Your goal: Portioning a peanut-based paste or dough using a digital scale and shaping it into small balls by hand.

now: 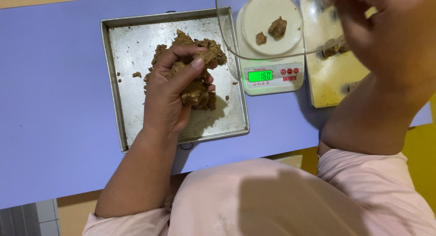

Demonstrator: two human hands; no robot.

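Observation:
My left hand [171,88] grips a lump of brown dough [200,84] from the mound lying in a square metal tray [122,81]. My right hand [386,27] is raised at the upper right and holds a clear glass bowl [227,31] by its rim, tilted above a small white kitchen scale [272,77]. Two pieces of brown dough [277,28] lie on the scale's round platform. The scale's green display is lit.
A second metal tray [331,81] with a few dough pieces stands to the right of the scale. Everything rests on a light purple table [54,90]. Loose crumbs dot the left tray. My pink-clothed lap is below the table's near edge.

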